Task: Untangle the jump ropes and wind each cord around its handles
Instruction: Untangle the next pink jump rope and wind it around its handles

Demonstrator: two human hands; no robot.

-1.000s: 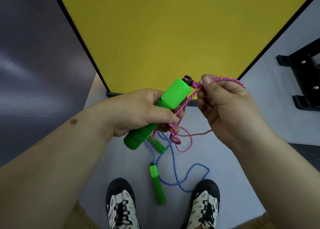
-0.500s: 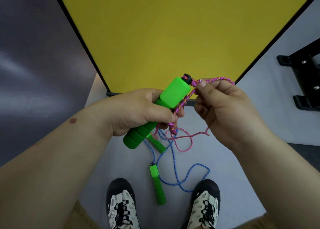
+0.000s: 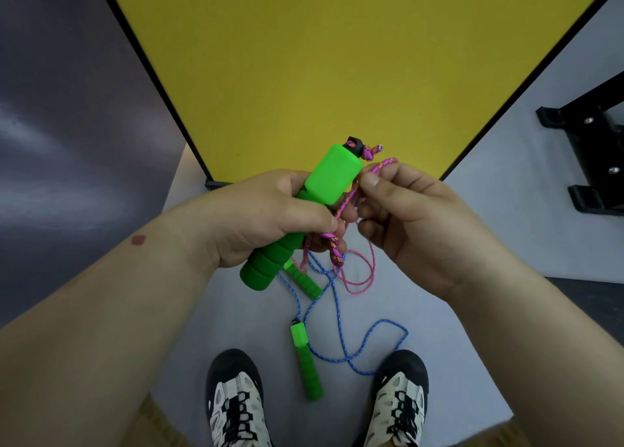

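The left hand point(image 3: 270, 217) wraps its fingers around a fat green jump rope handle point(image 3: 304, 213) with a smooth blocky top and a soft ridged grip. The right hand point(image 3: 415, 223) pinches the thin braided pink cord point(image 3: 351, 193) just beside it. Down on the pale floor point(image 3: 472, 345) lie 2 more ridged green handles point(image 3: 305, 365) and a loopy blue cord point(image 3: 371, 342), between 2 laced shoes point(image 3: 236, 402).

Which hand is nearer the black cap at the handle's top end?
Right. The right hand pinches pink cord just below the black cap; the left hand grips the green foam handle lower down.
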